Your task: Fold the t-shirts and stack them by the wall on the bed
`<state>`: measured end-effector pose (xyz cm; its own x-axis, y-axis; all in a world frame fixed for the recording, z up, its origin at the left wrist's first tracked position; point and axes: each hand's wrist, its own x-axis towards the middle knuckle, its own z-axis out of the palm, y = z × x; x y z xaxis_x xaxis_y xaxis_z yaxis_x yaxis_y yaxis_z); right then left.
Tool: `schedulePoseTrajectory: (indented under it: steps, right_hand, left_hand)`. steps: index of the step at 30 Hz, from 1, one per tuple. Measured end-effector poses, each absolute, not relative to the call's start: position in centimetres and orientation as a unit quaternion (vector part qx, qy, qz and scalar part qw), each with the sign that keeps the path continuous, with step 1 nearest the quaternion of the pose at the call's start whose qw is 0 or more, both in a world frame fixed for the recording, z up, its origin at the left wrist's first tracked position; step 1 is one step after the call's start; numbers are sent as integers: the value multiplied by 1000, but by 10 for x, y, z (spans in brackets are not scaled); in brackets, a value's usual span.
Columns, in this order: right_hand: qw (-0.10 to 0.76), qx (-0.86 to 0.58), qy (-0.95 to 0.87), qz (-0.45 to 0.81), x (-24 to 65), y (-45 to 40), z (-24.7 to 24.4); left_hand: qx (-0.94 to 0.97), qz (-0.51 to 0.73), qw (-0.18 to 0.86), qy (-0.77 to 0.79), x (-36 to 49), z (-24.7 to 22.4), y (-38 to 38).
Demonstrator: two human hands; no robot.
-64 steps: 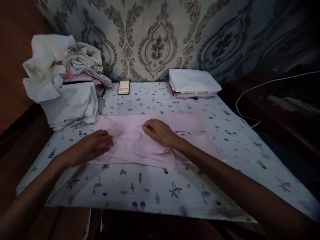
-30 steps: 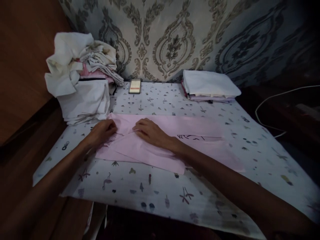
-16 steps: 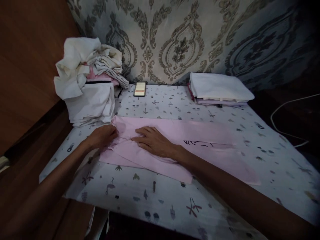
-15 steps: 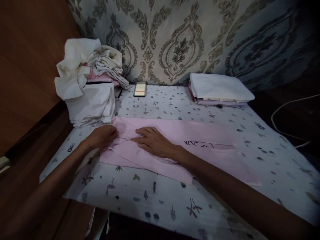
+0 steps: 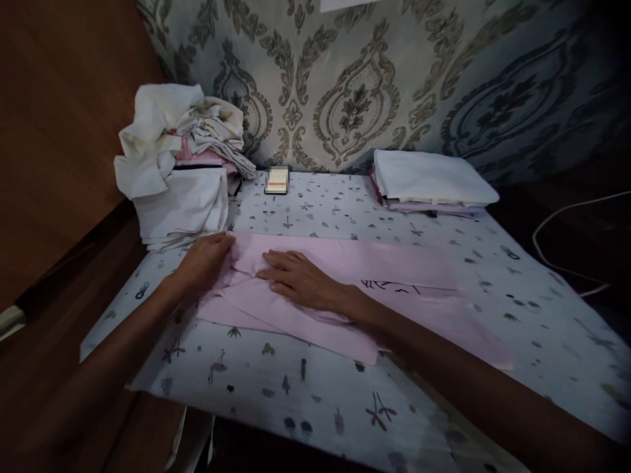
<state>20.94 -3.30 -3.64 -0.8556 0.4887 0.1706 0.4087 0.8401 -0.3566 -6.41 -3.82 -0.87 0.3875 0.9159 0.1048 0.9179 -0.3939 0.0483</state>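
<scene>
A pink garment (image 5: pixel 404 263) with dark lettering lies folded lengthwise across the patterned cloth (image 5: pixel 276 374). At the garment's left end, my left hand (image 5: pixel 204 259) has its fingers closed on the pink edge near the upper corner. My right hand (image 5: pixel 300 279) lies flat on the pink fabric a little farther right, fingers spread and palm down. Small creases run through the fabric between the two hands.
A tall heap of white and pink cloths (image 5: pixel 182 190) stands at the back left, close to my left hand. A small blurred item (image 5: pixel 277 180) lies by the wall. Folded white cloths (image 5: pixel 434 177) are stacked back right, with a white cable (image 5: pixel 557 217) beyond.
My left hand has shifted slightly up along the garment's left edge toward the corner. My right hand stays nearly in place on the fabric. The view has tilted a little upward.
</scene>
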Motion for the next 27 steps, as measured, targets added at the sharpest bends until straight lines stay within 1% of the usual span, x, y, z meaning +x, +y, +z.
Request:
schedulePoseTrajectory:
  steps: [4, 6, 8, 10, 12, 14, 18, 22, 24, 27]
  right_hand:
    - [107, -223, -953, 177, 202, -34, -36]
    - [109, -230, -950, 184, 201, -38, -34]
    - [122, -240, -946, 181, 203, -44, -31]
    - [135, -238, -947, 169, 207, -52, -29]
    - [145, -231, -949, 156, 214, -62, -27]
    - [161, -228, -948, 151, 224, -71, -27]
    - [200, -247, -939, 134, 253, -85, -31]
    - [235, -265, -931, 93, 285, -99, -39]
    - [260, -303, -914, 75, 301, -109, -42]
    - [300, -417, -855, 69, 324, -129, -40]
  left_hand:
    - [-846, -46, -16, -531, -67, -1, -43]
    - [-840, -70, -49, -536, -69, 8, -52]
    - [-827, -97, -126, -540, -72, 18, -65]
    - [-817, -93, -223, -524, -76, 26, -82]
    - [-815, -71, -273, -506, -78, 27, -96]
    - [-818, -60, -258, -510, -79, 22, -106]
    - [-803, -77, -177, -563, -73, 8, -110]
    - [-814, -61, -102, -569, -70, 3, -111]
    - [-818, -38, -94, -565, -73, 5, -113]
    - [-824, -28, -76, -561, -74, 14, -113]
